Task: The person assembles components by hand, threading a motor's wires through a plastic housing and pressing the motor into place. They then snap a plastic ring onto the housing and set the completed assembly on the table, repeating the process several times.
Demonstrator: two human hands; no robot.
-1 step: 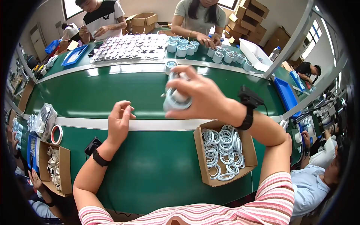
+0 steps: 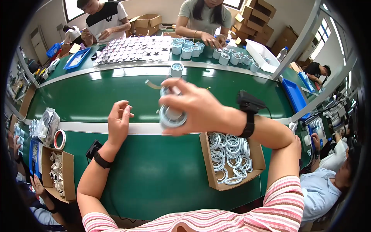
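Observation:
My right hand (image 2: 197, 106) is closed around a light-blue round plastic housing (image 2: 172, 116) with a wide ring-shaped rim, held over the green belt (image 2: 92, 96). Motion blurs the housing, and my fingers cover much of it. A pale strip sticks out beyond it on the far side. To its left, my left hand (image 2: 119, 121) hovers near the belt's front rail with fingers loosely bent and nothing seen in them. Another light-blue housing (image 2: 177, 70) stands upright at the far edge of the belt, beyond my right hand.
A cardboard box (image 2: 210, 170) of light-blue rings sits right of centre. At left are a box (image 2: 69, 174) of white parts, a tape roll (image 2: 59, 139) and a clear bag (image 2: 47, 123). Across the belt, two people work beside several housings (image 2: 187, 52) and a sheet of white parts (image 2: 131, 50).
My right hand has come nearer and a little left with the housing, which is turned more toward me. My left hand has shifted slightly left.

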